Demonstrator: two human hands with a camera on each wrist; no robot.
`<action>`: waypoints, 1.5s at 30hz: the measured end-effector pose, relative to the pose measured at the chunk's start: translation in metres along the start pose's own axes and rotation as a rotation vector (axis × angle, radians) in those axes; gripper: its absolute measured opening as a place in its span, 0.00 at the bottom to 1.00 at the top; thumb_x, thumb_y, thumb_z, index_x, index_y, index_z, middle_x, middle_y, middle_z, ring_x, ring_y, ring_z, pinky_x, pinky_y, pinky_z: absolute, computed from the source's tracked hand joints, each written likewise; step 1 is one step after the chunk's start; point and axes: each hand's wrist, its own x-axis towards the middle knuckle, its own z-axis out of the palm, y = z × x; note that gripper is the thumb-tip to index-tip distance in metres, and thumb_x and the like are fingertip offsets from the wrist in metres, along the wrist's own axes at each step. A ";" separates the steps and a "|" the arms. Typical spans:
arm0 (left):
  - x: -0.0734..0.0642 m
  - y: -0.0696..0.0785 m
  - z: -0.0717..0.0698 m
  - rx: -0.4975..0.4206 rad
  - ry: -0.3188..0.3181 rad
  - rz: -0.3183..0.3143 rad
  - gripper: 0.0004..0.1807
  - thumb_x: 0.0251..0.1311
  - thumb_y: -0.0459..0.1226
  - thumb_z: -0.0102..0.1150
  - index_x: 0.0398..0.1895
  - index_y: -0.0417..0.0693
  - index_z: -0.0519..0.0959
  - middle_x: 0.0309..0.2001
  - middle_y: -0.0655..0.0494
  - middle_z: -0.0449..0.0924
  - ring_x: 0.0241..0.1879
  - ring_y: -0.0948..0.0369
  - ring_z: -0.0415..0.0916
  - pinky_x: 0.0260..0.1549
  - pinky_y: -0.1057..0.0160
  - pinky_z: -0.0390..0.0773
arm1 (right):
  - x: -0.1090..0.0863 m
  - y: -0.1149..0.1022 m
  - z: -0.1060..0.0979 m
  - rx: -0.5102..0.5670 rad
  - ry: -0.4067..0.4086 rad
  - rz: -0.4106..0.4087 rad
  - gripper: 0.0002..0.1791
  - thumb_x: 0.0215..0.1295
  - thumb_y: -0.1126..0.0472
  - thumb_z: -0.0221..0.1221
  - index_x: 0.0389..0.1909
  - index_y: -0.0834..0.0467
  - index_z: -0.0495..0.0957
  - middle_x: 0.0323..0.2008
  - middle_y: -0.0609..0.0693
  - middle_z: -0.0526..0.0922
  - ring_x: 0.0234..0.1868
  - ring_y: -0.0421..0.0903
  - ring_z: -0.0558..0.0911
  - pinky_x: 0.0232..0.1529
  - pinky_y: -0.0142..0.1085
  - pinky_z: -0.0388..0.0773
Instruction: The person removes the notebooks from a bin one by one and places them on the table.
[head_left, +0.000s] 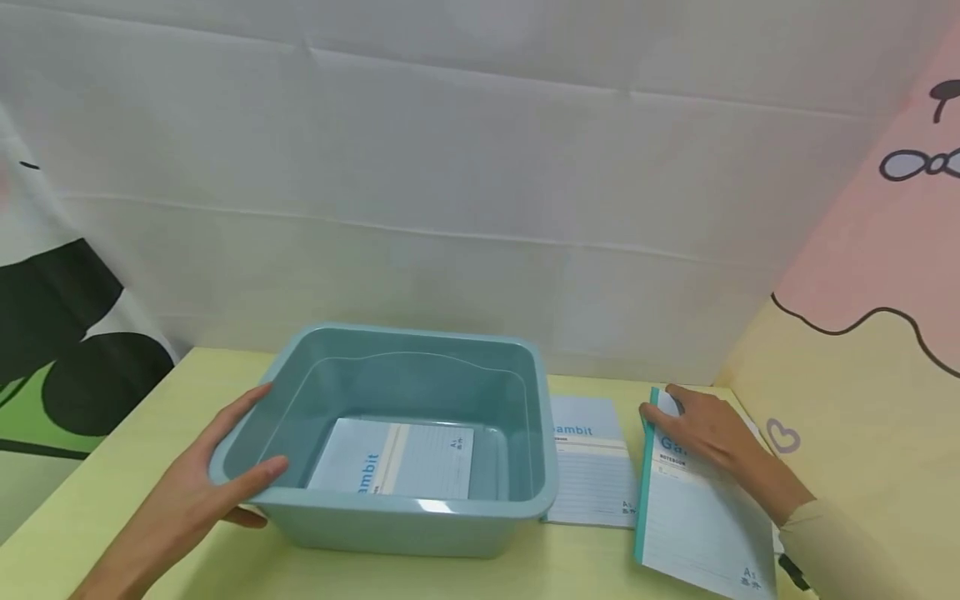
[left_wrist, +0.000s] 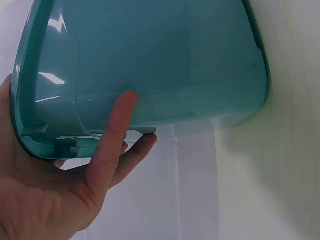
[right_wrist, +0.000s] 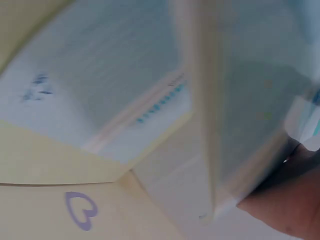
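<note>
Both hands are gripping: the left hand (head_left: 180, 492) holds a green tub (head_left: 495, 507) at its left front corner, and the right hand (head_left: 708, 429) pinches the far end of a tilted notebook (head_left: 705, 517) near the right edge of the desk (head_left: 592, 567). Another notebook (right_wrist: 130, 70) lies close to that edge, as the right wrist view shows. One more notebook (head_left: 427, 462) rests inside the tub, and a further notebook (head_left: 588, 479), partly hidden, lies just right of it.

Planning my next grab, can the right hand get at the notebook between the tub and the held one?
Probably not yet: the right hand holds another notebook, though the flat notebook looks mostly uncovered.
</note>
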 end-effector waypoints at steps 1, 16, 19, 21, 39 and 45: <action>0.000 0.000 0.001 -0.002 0.000 0.004 0.48 0.74 0.51 0.58 0.84 0.80 0.36 0.82 0.33 0.39 0.62 0.32 0.69 0.34 0.53 0.90 | -0.004 0.006 0.003 -0.017 -0.009 0.001 0.38 0.73 0.34 0.51 0.58 0.66 0.77 0.44 0.65 0.85 0.44 0.61 0.84 0.45 0.51 0.81; -0.001 0.005 0.005 0.020 0.016 0.025 0.48 0.73 0.51 0.58 0.84 0.81 0.36 0.82 0.33 0.41 0.62 0.32 0.70 0.33 0.55 0.90 | -0.043 0.059 0.027 -0.054 -0.132 -0.031 0.45 0.71 0.34 0.57 0.68 0.70 0.72 0.64 0.73 0.78 0.54 0.67 0.84 0.57 0.62 0.80; -0.001 0.005 0.005 0.025 0.017 0.012 0.49 0.73 0.52 0.58 0.84 0.81 0.36 0.82 0.33 0.40 0.63 0.31 0.69 0.34 0.54 0.90 | -0.046 0.061 0.030 -0.053 -0.145 -0.042 0.45 0.70 0.34 0.58 0.68 0.71 0.73 0.64 0.73 0.78 0.48 0.57 0.84 0.54 0.59 0.82; -0.001 0.006 0.004 0.028 0.015 0.001 0.49 0.73 0.53 0.57 0.84 0.80 0.35 0.82 0.33 0.40 0.63 0.30 0.69 0.34 0.53 0.90 | -0.048 0.061 0.033 -0.046 -0.158 -0.040 0.44 0.69 0.34 0.59 0.67 0.70 0.73 0.62 0.71 0.80 0.44 0.52 0.83 0.46 0.51 0.84; -0.004 0.009 0.006 0.023 0.019 0.007 0.49 0.73 0.53 0.57 0.85 0.76 0.35 0.82 0.32 0.39 0.64 0.28 0.67 0.34 0.52 0.90 | -0.053 0.063 0.039 -0.097 -0.025 -0.090 0.30 0.57 0.28 0.68 0.38 0.50 0.77 0.43 0.47 0.77 0.41 0.45 0.74 0.37 0.37 0.75; -0.003 0.009 0.006 0.028 0.022 0.011 0.49 0.73 0.53 0.57 0.85 0.76 0.35 0.82 0.31 0.40 0.64 0.28 0.68 0.34 0.52 0.90 | -0.044 0.043 0.029 -0.042 0.114 -0.176 0.24 0.60 0.34 0.70 0.39 0.50 0.78 0.46 0.49 0.79 0.36 0.45 0.75 0.32 0.35 0.71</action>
